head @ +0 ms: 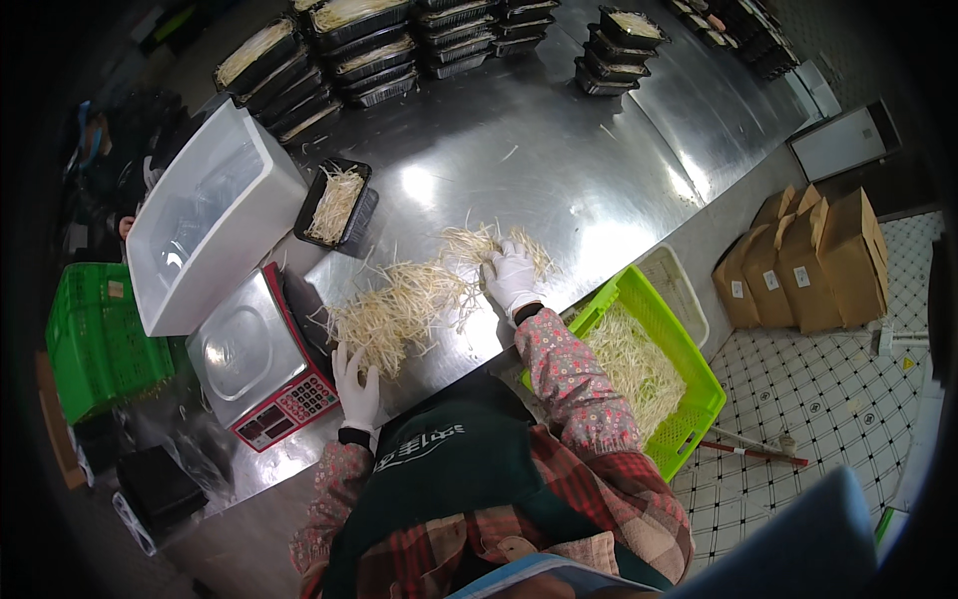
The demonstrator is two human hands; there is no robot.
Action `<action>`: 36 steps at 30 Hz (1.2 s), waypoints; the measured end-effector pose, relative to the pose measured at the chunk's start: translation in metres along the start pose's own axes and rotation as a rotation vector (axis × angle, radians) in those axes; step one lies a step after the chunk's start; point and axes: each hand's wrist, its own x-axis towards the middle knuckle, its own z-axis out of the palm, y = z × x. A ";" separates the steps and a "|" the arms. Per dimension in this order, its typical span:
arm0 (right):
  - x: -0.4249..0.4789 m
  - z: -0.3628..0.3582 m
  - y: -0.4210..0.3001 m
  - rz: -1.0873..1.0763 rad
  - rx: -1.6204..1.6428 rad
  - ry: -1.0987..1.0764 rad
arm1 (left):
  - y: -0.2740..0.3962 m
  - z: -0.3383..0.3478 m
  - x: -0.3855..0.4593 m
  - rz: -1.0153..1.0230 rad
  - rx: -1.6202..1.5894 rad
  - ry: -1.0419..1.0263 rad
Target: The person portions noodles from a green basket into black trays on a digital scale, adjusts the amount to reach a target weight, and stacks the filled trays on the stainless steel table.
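Observation:
On the steel table lies a loose pile of bean sprouts (400, 307), with a smaller bunch of sprouts (464, 243) joined to it on the right. My right hand (513, 278), in a white glove, rests on this bunch; whether its fingers close around any is hidden. At the pile's near left edge my gloved left hand (358, 388) stands with fingers apart and holds nothing. Left of it is a red digital scale (243, 352) with a bare steel pan. A black plastic tray (362, 177) filled with sprouts stands beyond the pile.
A white foam box (278, 176) holding clear plastic pieces stands beside a green crate (105, 337). Stacked sprout trays (374, 56) line the far side. At my right, a lime-green basket (700, 389) holds sprouts. Cardboard boxes (808, 269) stand farther right. Another person's hand (126, 226) shows at left.

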 end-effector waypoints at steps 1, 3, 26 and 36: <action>0.002 0.000 -0.001 -0.014 0.001 0.013 | -0.001 0.000 0.000 -0.003 -0.006 0.002; 0.004 0.003 -0.003 -0.039 0.003 0.040 | 0.000 0.000 0.001 -0.001 -0.021 0.008; 0.004 0.009 0.004 -0.082 -0.060 -0.156 | -0.009 0.004 0.012 0.059 -0.001 -0.032; -0.020 -0.012 -0.001 0.003 -0.064 -0.082 | -0.016 0.002 0.014 0.029 -0.003 -0.040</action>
